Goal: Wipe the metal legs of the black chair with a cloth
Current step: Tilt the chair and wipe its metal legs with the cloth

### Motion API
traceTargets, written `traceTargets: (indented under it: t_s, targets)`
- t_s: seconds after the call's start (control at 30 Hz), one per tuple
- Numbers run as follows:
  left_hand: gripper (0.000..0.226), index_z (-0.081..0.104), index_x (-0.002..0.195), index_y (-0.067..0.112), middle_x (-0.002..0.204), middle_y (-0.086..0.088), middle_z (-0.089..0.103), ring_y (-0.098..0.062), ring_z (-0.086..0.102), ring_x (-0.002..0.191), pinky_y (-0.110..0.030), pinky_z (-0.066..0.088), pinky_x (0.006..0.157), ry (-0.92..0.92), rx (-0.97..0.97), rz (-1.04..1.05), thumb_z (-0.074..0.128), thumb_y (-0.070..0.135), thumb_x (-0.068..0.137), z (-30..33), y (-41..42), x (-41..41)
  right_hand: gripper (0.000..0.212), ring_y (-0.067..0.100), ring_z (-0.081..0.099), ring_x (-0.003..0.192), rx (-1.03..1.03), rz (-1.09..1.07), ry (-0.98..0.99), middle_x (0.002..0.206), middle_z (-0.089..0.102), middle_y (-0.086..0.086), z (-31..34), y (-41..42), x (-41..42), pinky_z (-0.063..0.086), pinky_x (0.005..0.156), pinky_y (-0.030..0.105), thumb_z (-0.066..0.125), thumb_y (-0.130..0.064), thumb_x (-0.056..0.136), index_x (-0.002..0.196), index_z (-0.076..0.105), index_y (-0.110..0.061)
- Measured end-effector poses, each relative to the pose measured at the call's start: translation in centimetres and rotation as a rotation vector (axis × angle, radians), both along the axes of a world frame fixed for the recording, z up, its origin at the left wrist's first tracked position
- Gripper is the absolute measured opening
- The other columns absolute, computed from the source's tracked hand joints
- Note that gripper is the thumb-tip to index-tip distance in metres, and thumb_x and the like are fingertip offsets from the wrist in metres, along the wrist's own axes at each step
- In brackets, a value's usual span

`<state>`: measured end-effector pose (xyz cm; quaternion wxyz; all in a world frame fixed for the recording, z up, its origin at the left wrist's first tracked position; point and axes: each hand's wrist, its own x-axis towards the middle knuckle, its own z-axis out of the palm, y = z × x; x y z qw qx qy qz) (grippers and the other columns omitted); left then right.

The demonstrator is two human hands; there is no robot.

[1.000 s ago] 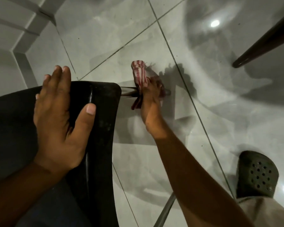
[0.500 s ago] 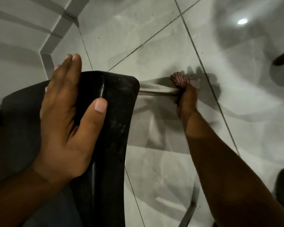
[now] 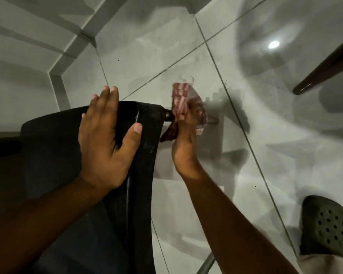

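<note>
The black chair (image 3: 53, 139) fills the lower left, seen from above. My left hand (image 3: 105, 135) lies flat on its seat edge, fingers together, thumb spread. A metal leg (image 3: 213, 120) sticks out to the right from under the seat corner. My right hand (image 3: 186, 135) is closed around that leg close to the seat, gripping a red-and-white striped cloth (image 3: 179, 99) wrapped on it. Cloth ends stick out above and below my fingers. Most of the leg is hidden by hand and cloth.
Glossy grey floor tiles (image 3: 246, 175) lie below. A dark furniture leg (image 3: 325, 72) slants in at the upper right. My foot in a dark perforated clog (image 3: 327, 226) stands at the lower right. Another chair leg (image 3: 205, 265) shows at the bottom. A wall skirting runs upper left.
My right hand slid the cloth out along the leg toward its tip, then back in toward the seat. The left hand stayed on the chair.
</note>
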<state>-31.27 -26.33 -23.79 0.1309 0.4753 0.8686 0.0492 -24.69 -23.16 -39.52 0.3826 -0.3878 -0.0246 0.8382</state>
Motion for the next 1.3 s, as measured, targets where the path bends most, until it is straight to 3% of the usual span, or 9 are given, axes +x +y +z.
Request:
traceTargets:
  t_s: [0.1, 0.3, 0.6, 0.67, 0.77, 0.97, 1.07, 1.2, 1.3]
  targets:
    - [0.08, 0.024, 0.159, 0.016, 0.169, -0.007, 0.025, -0.024, 0.016, 0.16, -0.06, 0.013, 0.128, -0.019, 0.023, -0.009, 0.034, 0.058, 0.092, -0.3, -0.2, -0.3, 0.052, 0.02, 0.057, 0.113, -0.125, -0.003, -0.275, 0.139, 0.055, 0.013, -5.9, 1.7, -0.6, 0.053, 0.096, 0.042, 0.036, -0.036, 0.104, 0.147, 0.045, -0.008]
    - [0.077, 0.028, 0.158, 0.031, 0.167, 0.001, 0.032, -0.025, 0.027, 0.157, -0.062, 0.023, 0.125, -0.086, 0.124, -0.05, 0.037, 0.075, 0.095, -1.5, -1.8, -2.2, 0.045, 0.018, 0.052, 0.059, -0.152, 0.188, -0.466, 0.118, 0.072, 0.017, -18.3, 5.6, -1.0, 0.031, 0.041, 0.025, 0.041, -0.018, 0.097, 0.136, 0.062, -0.014]
    - [0.077, 0.029, 0.158, 0.018, 0.163, -0.016, 0.037, -0.037, 0.034, 0.152, -0.066, 0.026, 0.122, -0.104, 0.116, -0.047, 0.038, 0.065, 0.098, -1.8, -1.0, -1.9, 0.038, 0.022, 0.062, 0.066, 0.131, 0.794, -0.722, 0.101, 0.065, 0.015, -15.4, 7.4, 0.6, 0.048, 0.048, 0.009, 0.045, -0.033, 0.092, 0.101, 0.072, -0.008]
    - [0.075, 0.03, 0.157, 0.01, 0.163, -0.02, 0.035, -0.039, 0.03, 0.153, -0.067, 0.023, 0.122, -0.027, 0.09, -0.052, 0.038, 0.054, 0.098, -1.4, -0.7, -1.3, 0.045, 0.039, 0.067, 0.1, 0.264, 0.858, -0.66, 0.122, 0.065, 0.026, -11.4, 6.9, 0.5, 0.058, 0.088, 0.024, 0.04, -0.025, 0.098, 0.122, 0.066, 0.002]
    - [0.078, 0.029, 0.158, 0.013, 0.167, -0.012, 0.03, -0.03, 0.021, 0.158, -0.063, 0.017, 0.126, 0.011, 0.033, -0.008, 0.035, 0.055, 0.092, -0.7, -0.3, -0.5, 0.042, 0.045, 0.053, 0.13, 0.24, 0.568, -0.538, 0.136, 0.058, 0.03, -3.1, 5.1, 0.4, 0.039, 0.114, 0.057, 0.037, -0.028, 0.098, 0.12, 0.066, -0.007]
    - [0.083, 0.027, 0.159, 0.013, 0.168, -0.012, 0.027, -0.032, 0.019, 0.158, -0.063, 0.014, 0.126, 0.024, -0.022, -0.006, 0.032, 0.059, 0.089, 0.1, 0.3, 0.0, 0.058, 0.021, 0.033, 0.151, 0.111, 0.266, -0.16, 0.165, 0.033, 0.007, 3.3, 1.2, 0.9, 0.04, 0.114, 0.017, 0.037, -0.032, 0.104, 0.16, 0.025, -0.018]
    - [0.083, 0.027, 0.159, 0.015, 0.168, -0.01, 0.026, -0.029, 0.017, 0.158, -0.061, 0.012, 0.127, 0.019, -0.019, -0.014, 0.032, 0.059, 0.089, 0.0, 0.3, -0.2, 0.052, 0.024, 0.045, 0.141, -0.159, 0.162, -0.189, 0.156, 0.045, 0.008, 1.2, 3.0, -0.3, 0.041, 0.117, 0.034, 0.037, -0.034, 0.106, 0.156, 0.033, -0.02]
    - [0.081, 0.026, 0.158, 0.017, 0.168, -0.007, 0.026, -0.026, 0.016, 0.159, -0.061, 0.012, 0.127, 0.003, 0.015, -0.018, 0.034, 0.06, 0.09, -0.3, 0.1, -0.5, 0.043, 0.024, 0.054, 0.073, -0.273, 0.049, -0.383, 0.117, 0.061, 0.015, -5.9, 5.3, -0.7, 0.044, 0.048, 0.024, 0.042, -0.02, 0.104, 0.141, 0.052, -0.002]
    - [0.079, 0.025, 0.157, 0.017, 0.168, -0.007, 0.027, -0.025, 0.017, 0.159, -0.062, 0.016, 0.126, -0.011, 0.037, -0.021, 0.037, 0.058, 0.09, -0.4, 0.2, -0.3, 0.037, 0.018, 0.039, 0.06, -0.194, 0.161, -0.368, 0.11, 0.058, 0.017, -12.3, 6.2, -0.2, 0.027, 0.042, 0.027, 0.039, -0.016, 0.105, 0.131, 0.058, 0.001]
